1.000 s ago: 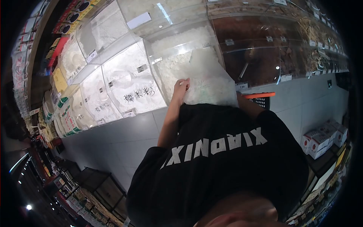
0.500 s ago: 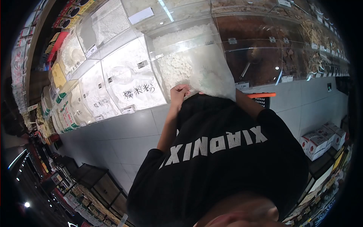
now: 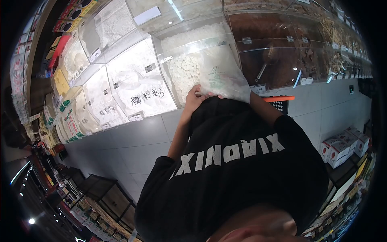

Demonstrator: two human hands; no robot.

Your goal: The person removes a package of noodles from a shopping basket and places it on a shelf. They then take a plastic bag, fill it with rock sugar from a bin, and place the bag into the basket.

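A translucent white plastic bag [image 3: 223,74] with faint printed letters lies against my front, spread over the right part of a bin of white lumps [image 3: 183,72]. My left hand [image 3: 194,98] pinches the near left edge of the bag, its fingers curled. Fingertips of my right hand [image 3: 217,95] show at the bag's near edge, close to my shirt. The bag covers the rest of that hand, and the right forearm comes in from behind it.
Left of the lumps stand bins of white powder [image 3: 135,80] with handwritten labels. A clear-walled bin of brown goods [image 3: 278,64] holds a metal-handled scoop. An orange-handled basket [image 3: 278,98] is beside my right arm. White boxes [image 3: 342,149] sit lower right.
The bag's upper part has shifted and its printed letters now show more clearly. My left hand has moved slightly right and up, onto the bag's edge. More right fingertips show.
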